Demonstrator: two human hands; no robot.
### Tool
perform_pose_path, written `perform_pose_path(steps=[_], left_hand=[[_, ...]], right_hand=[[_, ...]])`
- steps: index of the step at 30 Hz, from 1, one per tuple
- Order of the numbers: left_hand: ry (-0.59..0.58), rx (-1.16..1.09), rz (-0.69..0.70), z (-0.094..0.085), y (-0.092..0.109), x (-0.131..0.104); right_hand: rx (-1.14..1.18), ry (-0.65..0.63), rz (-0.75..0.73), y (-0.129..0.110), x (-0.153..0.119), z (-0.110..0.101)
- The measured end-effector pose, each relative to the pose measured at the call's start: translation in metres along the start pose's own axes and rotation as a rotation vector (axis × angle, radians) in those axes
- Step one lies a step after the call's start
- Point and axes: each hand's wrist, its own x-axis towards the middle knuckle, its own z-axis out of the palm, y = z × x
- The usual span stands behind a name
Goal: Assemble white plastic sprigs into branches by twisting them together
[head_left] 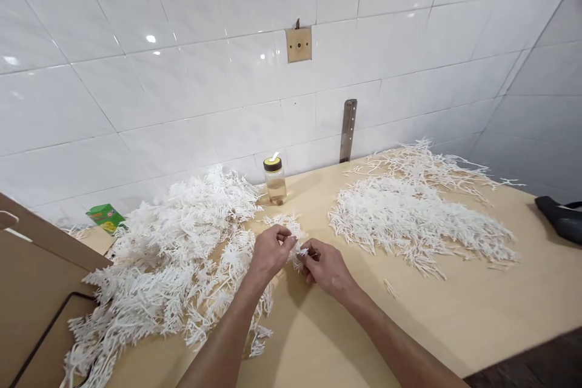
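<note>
Tabletop point(454, 309): white strands point(409, 218), jar point(275, 180), seemingly brownish liquid point(275, 191) inside

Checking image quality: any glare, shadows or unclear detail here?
Head view throughout: bright glare spots on the wall tiles; soft shadows on the tabletop around the left hand and right hand; white strands between them lack clear detail.

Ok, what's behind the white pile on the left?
Behind the white pile, part of a green box shows, with the tiled wall beyond. The rest of the box is covered, and anything lying low behind the pile can't be seen.
</note>
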Motion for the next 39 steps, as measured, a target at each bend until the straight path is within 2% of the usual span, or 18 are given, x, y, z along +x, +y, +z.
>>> perform_pose_path(steps=[2,7,13,16,20,24,26,30,35,39], left_hand=[[0.018,0.057,-0.01,-0.001,0.002,-0.001],[-0.055,0.147,0.048,-0.002,0.006,0.0],[-0.131,-0.068,-0.019,-0.004,0.007,0.001],[-0.12,-0.103,-0.01,-0.003,0.005,0.001],[-0.101,-0.071,0.049,0.0,0.002,-0.001],[-0.137,-0.026,0.17,0.001,0.004,-0.004],[-0.224,-0.062,0.188,-0.001,0.008,-0.006],[-0.399,-0.193,0.132,-0.011,0.018,-0.005],[-0.37,-0.169,0.089,-0.016,0.022,0.002],[-0.348,-0.032,0.209,-0.013,0.023,0.003]], right_hand=[[-0.013,0.02,-0.03,0.0,-0.001,0.001],[-0.024,-0.013,-0.079,-0.002,-0.003,0.004],[-0.201,0.023,-0.131,-0.003,-0.004,0.006],[-0.286,0.04,-0.201,-0.005,-0.004,0.004],[-0.245,-0.042,-0.256,-0.008,-0.004,0.002],[-0.251,-0.113,-0.201,-0.01,-0.004,0.0],[-0.251,-0.125,-0.149,-0.011,-0.004,-0.002],[-0.174,-0.19,-0.075,-0.012,-0.004,-0.009],[-0.069,-0.217,-0.066,-0.006,-0.001,-0.011],[-0.015,-0.199,-0.001,-0.004,0.001,-0.009]])
